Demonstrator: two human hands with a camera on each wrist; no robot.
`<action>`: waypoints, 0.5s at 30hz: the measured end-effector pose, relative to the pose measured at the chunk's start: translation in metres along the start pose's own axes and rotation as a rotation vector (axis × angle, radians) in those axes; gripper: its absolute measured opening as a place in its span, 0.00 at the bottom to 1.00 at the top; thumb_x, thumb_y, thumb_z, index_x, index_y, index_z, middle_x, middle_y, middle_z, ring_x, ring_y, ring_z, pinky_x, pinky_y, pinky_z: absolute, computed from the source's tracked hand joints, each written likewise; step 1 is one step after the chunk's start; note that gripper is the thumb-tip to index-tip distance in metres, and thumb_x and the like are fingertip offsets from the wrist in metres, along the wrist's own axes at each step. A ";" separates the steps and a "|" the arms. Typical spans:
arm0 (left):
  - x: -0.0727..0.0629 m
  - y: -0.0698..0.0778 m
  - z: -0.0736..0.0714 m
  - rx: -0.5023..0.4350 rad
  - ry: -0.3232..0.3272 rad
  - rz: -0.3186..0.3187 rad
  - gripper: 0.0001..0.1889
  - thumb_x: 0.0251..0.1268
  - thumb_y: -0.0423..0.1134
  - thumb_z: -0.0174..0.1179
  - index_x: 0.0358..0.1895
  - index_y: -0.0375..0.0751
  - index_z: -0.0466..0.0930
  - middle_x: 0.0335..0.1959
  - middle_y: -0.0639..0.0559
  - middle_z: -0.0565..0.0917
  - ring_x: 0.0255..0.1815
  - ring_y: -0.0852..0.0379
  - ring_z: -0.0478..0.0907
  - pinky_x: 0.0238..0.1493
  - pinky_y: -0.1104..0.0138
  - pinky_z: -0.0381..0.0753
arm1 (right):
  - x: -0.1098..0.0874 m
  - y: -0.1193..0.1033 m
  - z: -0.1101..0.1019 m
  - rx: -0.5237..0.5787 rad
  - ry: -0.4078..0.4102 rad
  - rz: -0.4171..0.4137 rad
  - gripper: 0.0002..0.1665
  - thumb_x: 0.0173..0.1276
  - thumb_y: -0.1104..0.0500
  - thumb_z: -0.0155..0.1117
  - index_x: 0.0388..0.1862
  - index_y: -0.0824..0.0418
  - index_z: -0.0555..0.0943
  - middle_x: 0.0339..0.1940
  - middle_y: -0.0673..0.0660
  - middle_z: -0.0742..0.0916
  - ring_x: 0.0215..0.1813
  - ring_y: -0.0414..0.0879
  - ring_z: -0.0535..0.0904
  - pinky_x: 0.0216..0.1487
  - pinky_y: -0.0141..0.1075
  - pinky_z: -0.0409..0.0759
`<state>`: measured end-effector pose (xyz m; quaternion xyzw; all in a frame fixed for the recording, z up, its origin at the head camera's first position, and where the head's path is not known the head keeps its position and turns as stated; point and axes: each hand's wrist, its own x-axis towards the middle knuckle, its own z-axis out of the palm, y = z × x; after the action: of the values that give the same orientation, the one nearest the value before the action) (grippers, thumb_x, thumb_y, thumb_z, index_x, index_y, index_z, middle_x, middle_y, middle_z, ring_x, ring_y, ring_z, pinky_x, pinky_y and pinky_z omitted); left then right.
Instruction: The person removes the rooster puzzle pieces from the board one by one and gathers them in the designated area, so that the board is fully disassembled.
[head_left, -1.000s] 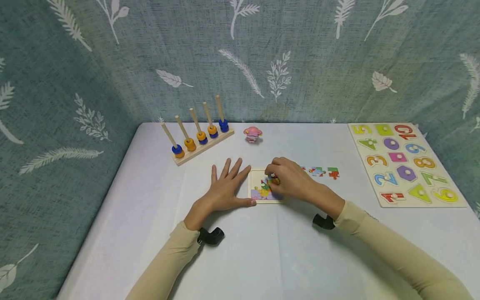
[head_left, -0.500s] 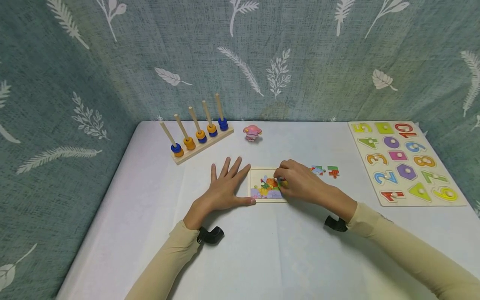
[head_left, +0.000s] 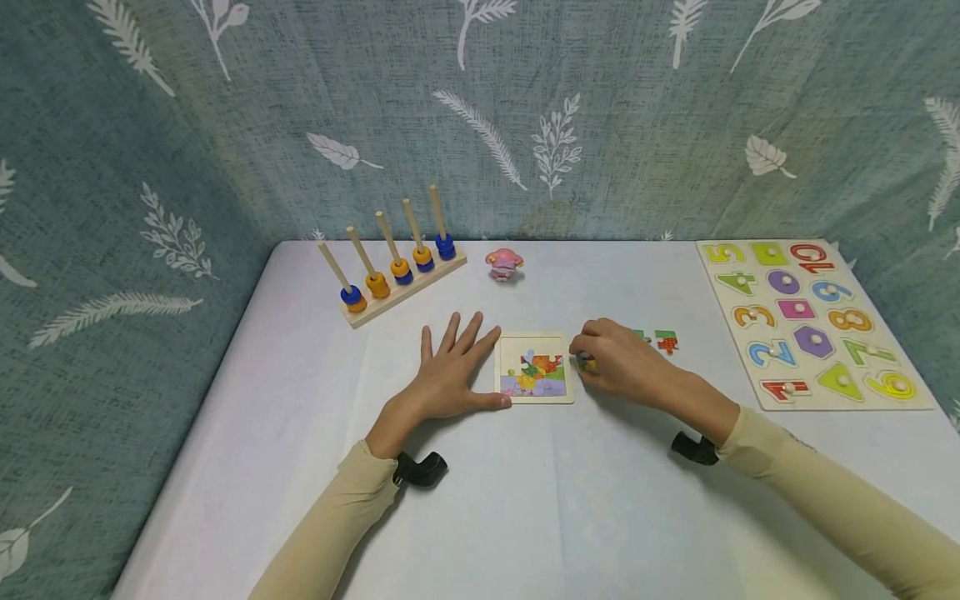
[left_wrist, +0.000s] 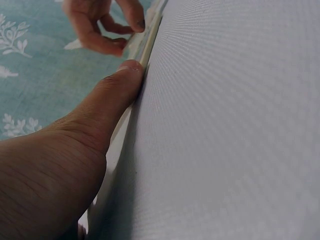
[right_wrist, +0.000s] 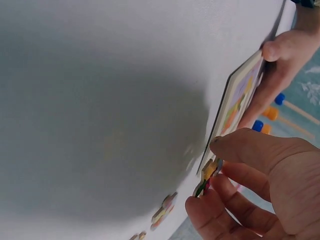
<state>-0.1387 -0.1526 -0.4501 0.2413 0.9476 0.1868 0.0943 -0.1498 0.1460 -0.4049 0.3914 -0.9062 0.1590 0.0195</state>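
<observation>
My left hand (head_left: 444, 382) lies with fingers spread at the left side of a small wooden jigsaw puzzle tray (head_left: 534, 402). Its thumb rests on the tray's lower left corner, and its fingertips reach the upper left edge. Colourful joined pieces (head_left: 542, 377) fill the tray's lower and right part, with bare wood above and to the left. Just right of the tray, my right hand (head_left: 622, 360) pinches a puzzle piece (right_wrist: 207, 176) between thumb and fingers, low over the cloth. In the right wrist view that piece shows yellow, red and green, partly covered by the fingers.
Loose puzzle pieces lie right of the right hand, one red and green (head_left: 667, 341), another partly hidden (head_left: 640, 334). A peg stand with rings (head_left: 405, 290) and a pink figurine (head_left: 503, 263) stand behind. A number and shape board (head_left: 813, 325) lies at the right.
My right hand has moved right, off the tray, uncovering the joined pieces there, and now covers more of the loose pieces. The left hand has stayed in place.
</observation>
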 end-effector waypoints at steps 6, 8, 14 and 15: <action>-0.001 0.000 0.000 -0.001 0.006 0.000 0.57 0.53 0.72 0.65 0.82 0.54 0.48 0.83 0.47 0.39 0.81 0.41 0.27 0.68 0.34 0.22 | -0.004 0.005 -0.004 -0.003 -0.001 0.030 0.14 0.53 0.66 0.78 0.40 0.64 0.86 0.34 0.54 0.82 0.37 0.46 0.75 0.37 0.39 0.76; -0.001 0.000 0.000 0.003 0.003 -0.002 0.57 0.53 0.72 0.64 0.82 0.55 0.48 0.83 0.48 0.38 0.81 0.41 0.26 0.68 0.34 0.22 | -0.005 0.007 -0.005 -0.002 -0.005 0.033 0.14 0.53 0.66 0.78 0.39 0.64 0.86 0.33 0.53 0.81 0.35 0.45 0.74 0.36 0.39 0.75; -0.001 0.000 0.000 -0.004 -0.002 -0.005 0.57 0.53 0.72 0.64 0.82 0.55 0.47 0.83 0.48 0.38 0.81 0.42 0.26 0.68 0.35 0.21 | -0.011 0.013 -0.004 0.008 -0.008 0.046 0.12 0.53 0.66 0.77 0.38 0.61 0.87 0.30 0.51 0.79 0.32 0.44 0.71 0.33 0.38 0.72; -0.001 0.000 0.000 -0.007 -0.002 -0.005 0.57 0.53 0.72 0.64 0.82 0.55 0.47 0.83 0.48 0.38 0.80 0.42 0.26 0.68 0.35 0.20 | -0.012 0.013 -0.003 0.011 -0.008 0.048 0.12 0.53 0.66 0.77 0.37 0.61 0.87 0.30 0.51 0.79 0.32 0.44 0.71 0.33 0.39 0.72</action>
<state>-0.1382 -0.1530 -0.4500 0.2388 0.9474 0.1899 0.0965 -0.1517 0.1637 -0.4073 0.3701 -0.9145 0.1628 0.0096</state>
